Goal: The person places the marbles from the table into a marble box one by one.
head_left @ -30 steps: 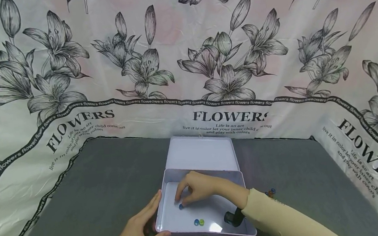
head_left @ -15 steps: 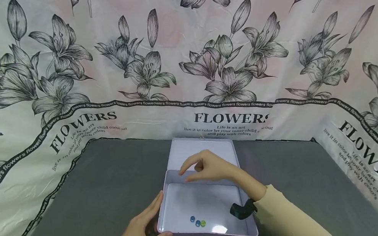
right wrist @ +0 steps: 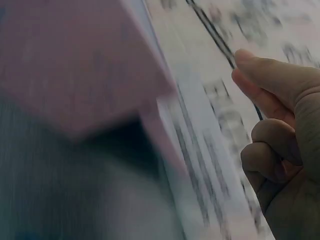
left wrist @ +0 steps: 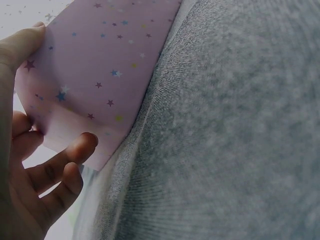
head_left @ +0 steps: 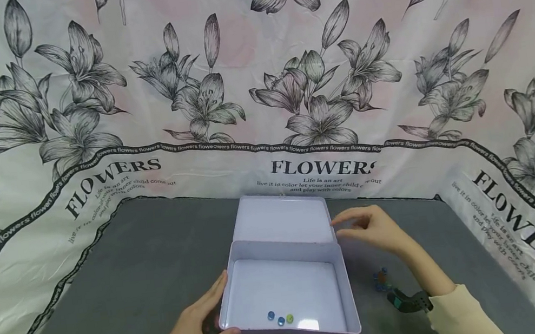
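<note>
A lavender metal box (head_left: 309, 332) stands with its lid (head_left: 283, 220) laid back. Its outer wall (left wrist: 107, 55) shows small printed stars in the left wrist view. My left hand (head_left: 193, 324) grips the box's near left corner, thumb at the front and fingers along the left side. Inside, near the front wall, lie two blue beads, one farther left (head_left: 270, 316) and one nearer the front (head_left: 281, 321), beside a yellow-green bead (head_left: 290, 318). My right hand (head_left: 369, 226) hovers by the lid's right edge, thumb and forefinger apart and nothing between them.
Several small blue and orange-brown beads (head_left: 381, 279) lie in a cluster on the grey tabletop (head_left: 168, 248), right of the box. A black band (head_left: 409, 302) circles the right wrist. Flower-printed cloth (head_left: 241, 99) hangs behind and along both sides.
My right hand has let go of a blue bead in the box, lifted, and moved right, out past the lid. The left hand has stayed at the corner.
</note>
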A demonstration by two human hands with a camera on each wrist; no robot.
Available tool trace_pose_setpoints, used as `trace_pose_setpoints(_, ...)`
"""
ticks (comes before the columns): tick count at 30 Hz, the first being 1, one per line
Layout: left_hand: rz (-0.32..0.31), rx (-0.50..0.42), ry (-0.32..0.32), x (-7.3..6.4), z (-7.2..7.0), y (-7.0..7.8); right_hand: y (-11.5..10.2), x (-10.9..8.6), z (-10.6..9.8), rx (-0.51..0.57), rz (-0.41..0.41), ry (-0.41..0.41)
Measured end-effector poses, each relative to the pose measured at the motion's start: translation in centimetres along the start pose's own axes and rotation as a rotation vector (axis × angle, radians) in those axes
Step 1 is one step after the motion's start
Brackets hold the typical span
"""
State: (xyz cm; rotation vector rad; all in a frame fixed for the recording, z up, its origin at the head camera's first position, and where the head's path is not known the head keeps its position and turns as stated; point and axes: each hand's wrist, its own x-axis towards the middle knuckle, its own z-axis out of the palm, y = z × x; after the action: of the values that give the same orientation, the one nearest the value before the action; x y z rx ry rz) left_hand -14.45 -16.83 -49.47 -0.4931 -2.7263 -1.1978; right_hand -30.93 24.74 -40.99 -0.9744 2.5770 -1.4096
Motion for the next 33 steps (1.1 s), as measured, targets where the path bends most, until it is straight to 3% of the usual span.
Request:
trace_pose_setpoints(5, -0.026, 0.005, -0.012, -0.1, 0.0, 0.0, 3.1, -4.8, -3.6, -0.073, 0.079, 0.131)
trace_pose_setpoints(10, -0.047, 0.005, -0.026, -0.3, -0.2, 0.0, 4.9, -8.0, -5.0, -0.072, 0.173, 0.179)
trace_pose_setpoints(18, 0.001, 0.035, -0.002, -0.1, 0.1, 0.0, 7.4, -10.6, -3.5, -0.031, 0.238, 0.193)
trace_pose_setpoints(25, 0.042, 0.043, 0.019, 0.1, 0.0, 0.0, 9.4, -11.8, -1.4, 0.017, 0.324, 0.194)
trace_pose_setpoints(33, -0.042, -0.005, -0.049, 0.1, -0.1, -0.1, 9.9, -12.7, -0.9, -0.047, 0.243, 0.211)
